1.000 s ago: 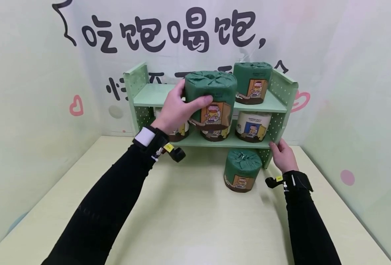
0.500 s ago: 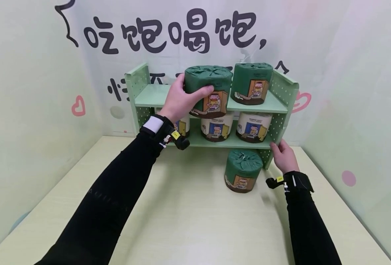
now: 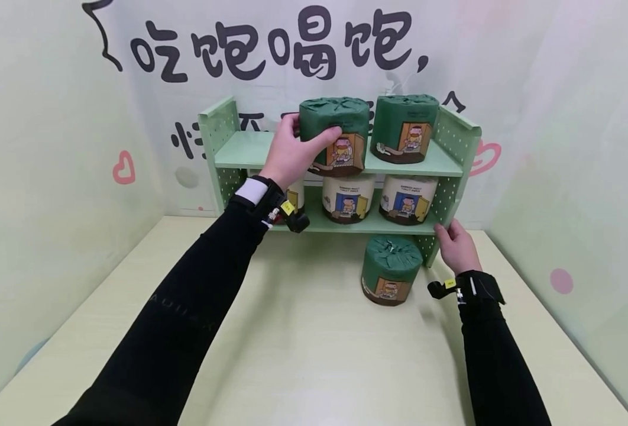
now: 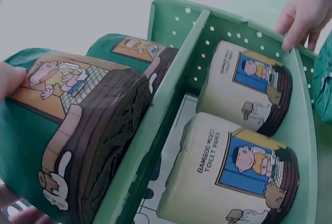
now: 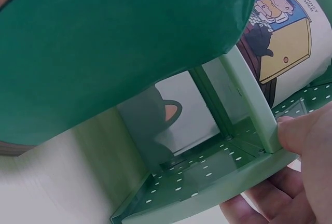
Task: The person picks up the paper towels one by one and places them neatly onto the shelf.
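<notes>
My left hand [image 3: 291, 152] grips a green-wrapped toilet paper roll [image 3: 340, 115], thumb across its front and fingers behind. In the left wrist view the held roll's brown base [image 4: 111, 146] overlaps the front edge of the top board. To its right, another green roll [image 3: 412, 121] stands upright on the top board. My right hand [image 3: 459, 248] pinches the side panel of the light green shelf [image 3: 245, 151] near the lower board, thumb on the front and fingers round the outside. White toilet paper rolls [image 3: 348, 198] stand on the lower board, the leftmost partly hidden by my left hand.
One more green roll [image 3: 391, 269] stands on the pale table [image 3: 314, 355] in front of the shelf's right end. A printed wall sheet [image 3: 159, 118] rises right behind the shelf, with side walls at left and right.
My left hand has raised the green roll and brought it back over the top board, uncovering the white roll below. My right hand has kept its hold on the shelf.
</notes>
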Demonstrator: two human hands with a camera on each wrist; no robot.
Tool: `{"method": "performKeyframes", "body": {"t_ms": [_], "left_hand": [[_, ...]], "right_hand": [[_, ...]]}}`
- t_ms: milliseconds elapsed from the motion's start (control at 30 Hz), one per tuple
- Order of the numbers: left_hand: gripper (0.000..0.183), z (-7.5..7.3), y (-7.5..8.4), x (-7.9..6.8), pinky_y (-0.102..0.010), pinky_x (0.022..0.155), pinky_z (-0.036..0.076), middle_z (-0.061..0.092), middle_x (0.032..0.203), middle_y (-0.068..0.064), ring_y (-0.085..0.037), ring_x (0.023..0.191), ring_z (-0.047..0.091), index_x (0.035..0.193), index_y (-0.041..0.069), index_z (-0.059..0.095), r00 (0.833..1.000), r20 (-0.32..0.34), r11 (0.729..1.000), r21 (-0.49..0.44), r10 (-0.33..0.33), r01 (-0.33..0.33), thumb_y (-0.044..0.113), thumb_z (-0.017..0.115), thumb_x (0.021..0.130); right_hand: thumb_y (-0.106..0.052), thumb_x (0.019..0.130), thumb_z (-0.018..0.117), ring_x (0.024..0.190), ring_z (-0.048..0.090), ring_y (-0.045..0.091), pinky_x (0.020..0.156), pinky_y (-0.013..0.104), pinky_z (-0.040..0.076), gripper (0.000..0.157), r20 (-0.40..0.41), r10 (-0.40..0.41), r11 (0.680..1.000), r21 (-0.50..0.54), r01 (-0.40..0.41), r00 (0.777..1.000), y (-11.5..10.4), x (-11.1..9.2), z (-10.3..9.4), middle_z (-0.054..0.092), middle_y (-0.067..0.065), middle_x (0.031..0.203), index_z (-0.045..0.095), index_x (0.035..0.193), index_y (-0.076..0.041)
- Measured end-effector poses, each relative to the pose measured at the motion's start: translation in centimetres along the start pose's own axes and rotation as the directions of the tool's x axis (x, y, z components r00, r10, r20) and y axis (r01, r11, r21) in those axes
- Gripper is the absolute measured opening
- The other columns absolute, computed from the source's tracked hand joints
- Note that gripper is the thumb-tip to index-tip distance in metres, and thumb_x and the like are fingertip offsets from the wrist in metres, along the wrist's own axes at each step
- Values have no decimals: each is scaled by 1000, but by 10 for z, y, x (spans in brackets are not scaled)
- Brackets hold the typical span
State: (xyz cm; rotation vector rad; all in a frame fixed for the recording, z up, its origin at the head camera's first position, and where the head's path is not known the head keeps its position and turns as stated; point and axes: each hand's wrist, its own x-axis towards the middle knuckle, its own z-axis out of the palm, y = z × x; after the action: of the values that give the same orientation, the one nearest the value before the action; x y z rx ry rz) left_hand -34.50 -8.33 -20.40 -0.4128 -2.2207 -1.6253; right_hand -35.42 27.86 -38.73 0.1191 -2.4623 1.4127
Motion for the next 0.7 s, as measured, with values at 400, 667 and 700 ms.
{"method": "performKeyframes", "body": {"t_ms": [400,667,700], "left_hand": [[82,6,-2,15,-29,89,48,47,126,-6,-14,108,48,139,10,34,995,-88,999,28,-38,41,54,75,83],[70,10,0,20,-26,85,48,56,119,-5,-13,102,51,134,6,52,990,-144,991,131,-4,23,52,72,86],[70,11,0,21,-26,85,48,57,119,-5,-13,102,52,134,5,53,989,-149,989,146,4,18,52,72,87]], "right_hand": [[-35,109,41,127,42,34,106,59,30,49,3,20,1000,-5,-20,1000,0,2,-1,48,19,141,36,152,-12],[-34,109,41,127,41,34,106,59,30,50,5,22,1000,3,-22,1000,1,1,-2,47,19,141,35,153,-11],[-34,109,41,127,41,34,106,59,30,50,5,24,1000,3,-24,1000,2,1,-2,47,19,141,35,153,-11]]}}
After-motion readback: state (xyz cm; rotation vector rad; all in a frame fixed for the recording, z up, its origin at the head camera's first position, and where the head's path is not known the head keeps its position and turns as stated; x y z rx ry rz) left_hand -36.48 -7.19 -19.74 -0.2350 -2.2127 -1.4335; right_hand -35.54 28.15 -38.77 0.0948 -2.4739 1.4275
